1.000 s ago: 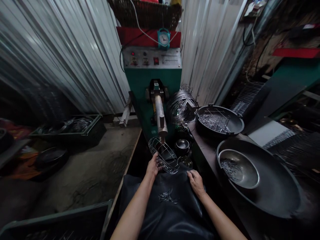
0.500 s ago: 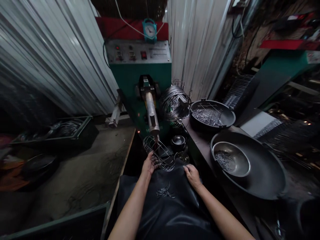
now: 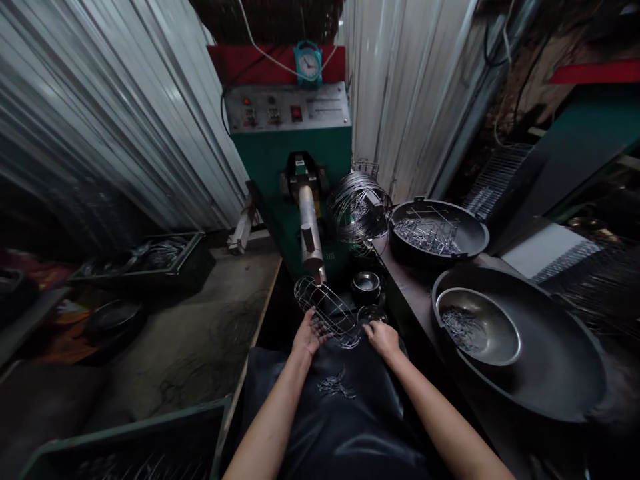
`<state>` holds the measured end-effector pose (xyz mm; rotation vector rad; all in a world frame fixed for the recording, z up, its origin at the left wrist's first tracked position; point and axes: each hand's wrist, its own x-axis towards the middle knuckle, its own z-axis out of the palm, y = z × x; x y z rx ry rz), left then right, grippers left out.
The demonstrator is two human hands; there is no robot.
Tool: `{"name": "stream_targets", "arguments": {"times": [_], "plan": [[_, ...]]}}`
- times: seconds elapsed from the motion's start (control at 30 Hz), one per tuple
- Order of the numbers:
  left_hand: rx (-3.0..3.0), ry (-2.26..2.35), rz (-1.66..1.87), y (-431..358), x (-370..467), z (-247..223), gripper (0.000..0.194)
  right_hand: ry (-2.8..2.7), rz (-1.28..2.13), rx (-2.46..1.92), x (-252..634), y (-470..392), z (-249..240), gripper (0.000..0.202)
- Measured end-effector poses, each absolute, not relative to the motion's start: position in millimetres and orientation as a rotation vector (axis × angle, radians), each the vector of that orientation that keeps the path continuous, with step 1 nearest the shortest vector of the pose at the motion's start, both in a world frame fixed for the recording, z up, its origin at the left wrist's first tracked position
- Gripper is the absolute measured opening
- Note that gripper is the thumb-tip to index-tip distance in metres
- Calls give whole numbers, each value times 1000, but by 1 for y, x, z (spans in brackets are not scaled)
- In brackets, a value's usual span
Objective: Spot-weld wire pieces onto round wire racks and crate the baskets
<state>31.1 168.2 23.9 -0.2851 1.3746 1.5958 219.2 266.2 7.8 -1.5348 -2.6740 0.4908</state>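
Note:
My left hand (image 3: 309,335) is closed on the near left side of a wire basket (image 3: 336,319), with its thumb up and its fingers beneath the wires. The basket tilts down to the right, its far left end just under the metal tip of the welding machine arm (image 3: 311,233). Just right of the basket, my right hand (image 3: 383,339) is closed in a pinch, thumb against forefinger; what it holds is too small to make out. Short bent wire pieces (image 3: 336,385) lie in a small heap on the dark apron (image 3: 345,427) over my lap.
A green machine (image 3: 275,153) with a switch panel stands ahead, a wire coil (image 3: 361,203) beside it. At right are a black pan (image 3: 473,233) of wire parts and a large pan (image 3: 555,360) holding a metal bowl (image 3: 507,333). Green bins (image 3: 193,260) stand at left.
The whole scene has shifted slightly to the right in view as the head turned. Both hands and the basket keep nearly the same places relative to the machine arm.

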Motion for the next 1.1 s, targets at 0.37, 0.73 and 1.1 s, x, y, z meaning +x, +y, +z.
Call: {"name": "stream_targets", "arguments": {"times": [0.37, 0.73, 1.1], "plan": [[-334, 1304, 1597, 179, 19, 28, 34, -2648, 508, -1530, 222, 267, 7, 34], [-351, 1276, 1619, 183, 12, 24, 37, -2694, 464, -1568, 220, 266, 10, 35], [-365, 1320, 1581, 183, 9, 27, 34, -2685, 518, -1619, 221, 267, 8, 35]]}}
